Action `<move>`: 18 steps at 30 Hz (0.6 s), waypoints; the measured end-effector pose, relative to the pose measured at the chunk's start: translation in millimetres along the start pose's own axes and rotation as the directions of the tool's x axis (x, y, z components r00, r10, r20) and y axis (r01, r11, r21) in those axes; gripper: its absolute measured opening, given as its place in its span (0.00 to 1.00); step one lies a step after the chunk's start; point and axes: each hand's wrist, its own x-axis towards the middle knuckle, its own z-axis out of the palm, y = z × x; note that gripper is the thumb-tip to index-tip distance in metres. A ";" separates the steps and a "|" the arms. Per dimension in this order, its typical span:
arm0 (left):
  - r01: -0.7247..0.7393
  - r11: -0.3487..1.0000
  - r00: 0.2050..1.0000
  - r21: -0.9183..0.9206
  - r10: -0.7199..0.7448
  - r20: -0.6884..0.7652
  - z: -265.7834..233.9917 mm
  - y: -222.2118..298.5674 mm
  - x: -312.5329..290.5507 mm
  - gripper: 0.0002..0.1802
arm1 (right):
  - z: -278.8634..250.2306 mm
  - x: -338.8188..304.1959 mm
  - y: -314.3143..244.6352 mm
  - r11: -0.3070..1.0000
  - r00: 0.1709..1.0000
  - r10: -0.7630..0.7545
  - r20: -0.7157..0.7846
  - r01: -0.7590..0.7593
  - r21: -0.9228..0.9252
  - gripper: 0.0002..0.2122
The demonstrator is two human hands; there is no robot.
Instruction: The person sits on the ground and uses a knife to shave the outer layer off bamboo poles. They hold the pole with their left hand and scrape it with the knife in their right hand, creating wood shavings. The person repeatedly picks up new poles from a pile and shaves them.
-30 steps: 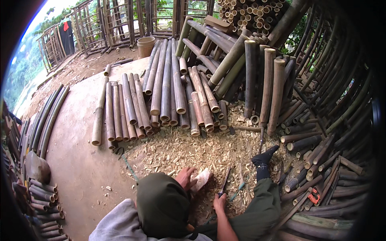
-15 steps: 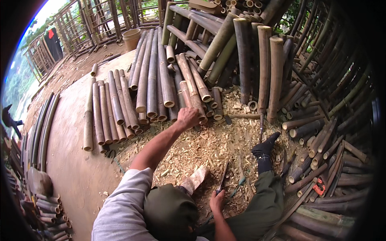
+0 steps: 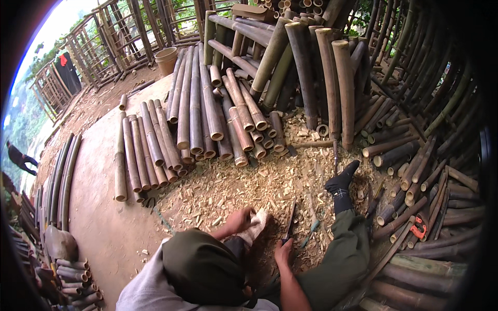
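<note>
My right hand (image 3: 283,253) is closed round the dark handle of a long-bladed knife (image 3: 291,217), its blade pointing away from me over the wood chips. My left hand (image 3: 241,220) is beside the pale, whitish covering (image 3: 255,226) on my left foot. Its fingers are curled; whether anything is in them, or whether it grips the covering, is hidden. My bent left knee (image 3: 205,267) in dark olive trousers hides part of that forearm. Ahead of the hands lies a pile of cut bamboo tubes (image 3: 196,119), with a shorter reddish-brown tube (image 3: 240,128) near its right side.
Wood chips (image 3: 207,194) cover the ground around my stretched right foot (image 3: 342,186) in a black sock. Bamboo poles (image 3: 306,78) stand upright behind. More tubes lie at right with an orange-handled saw (image 3: 418,228). A bucket (image 3: 166,61) stands far back; another person (image 3: 22,159) is far left.
My left hand has drawn back from the near ends of the bamboo pile to beside my left foot. My right hand still holds the knife, little moved. The view has shifted slightly.
</note>
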 end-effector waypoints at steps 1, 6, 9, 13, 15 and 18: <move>0.014 0.999 0.999 -0.052 -0.017 -0.050 26.8 2.4 -48.4 0.23 | 1.0 1.1 -0.1 1.000 1.000 -0.002 -0.011 0.002 -0.007 0.23; -0.027 0.988 0.959 -0.151 -0.017 -0.282 44.4 -5.4 -101.7 0.21 | 14.3 2.4 9.8 0.998 0.998 -0.069 0.000 0.069 0.011 0.20; 0.024 0.989 0.979 -0.144 -0.053 -0.195 38.5 -22.6 -97.2 0.23 | 24.5 7.0 12.5 0.998 0.994 -0.012 0.110 0.019 -0.055 0.20; -0.041 0.985 0.953 -0.168 -0.012 -0.301 38.9 1.7 -69.1 0.19 | 36.1 82.6 97.4 0.992 0.993 -0.115 -0.028 0.116 0.046 0.22; -0.033 0.959 0.954 -0.283 -0.053 -0.294 43.7 -9.7 -57.0 0.18 | 38.9 82.2 100.0 0.980 0.981 -0.123 -0.150 0.144 0.138 0.21; 0.115 0.846 0.903 -0.521 -0.308 -0.301 43.5 -86.0 -58.5 0.17 | 24.4 12.5 40.4 0.969 0.997 -0.054 0.062 0.038 0.246 0.24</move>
